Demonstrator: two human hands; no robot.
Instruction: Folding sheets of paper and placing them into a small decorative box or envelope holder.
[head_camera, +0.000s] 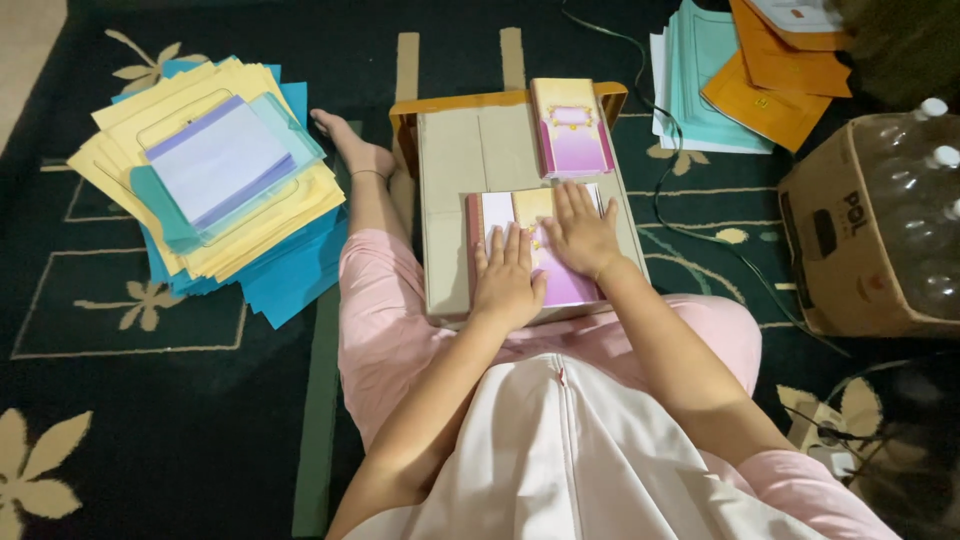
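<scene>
I sit on the floor with a small wooden lap table across my legs. On its near part lies a pink and yellow printed sheet. My left hand presses flat on the sheet's left half, fingers together. My right hand lies flat on its right half, fingers slightly spread. A folded pink card rests at the table's far right edge, beyond both hands.
A stack of yellow and blue paper topped by a clear plastic tray lies at left. Teal and orange sheets lie at the far right. A cardboard box holds plastic bottles. A cable crosses the dark carpet.
</scene>
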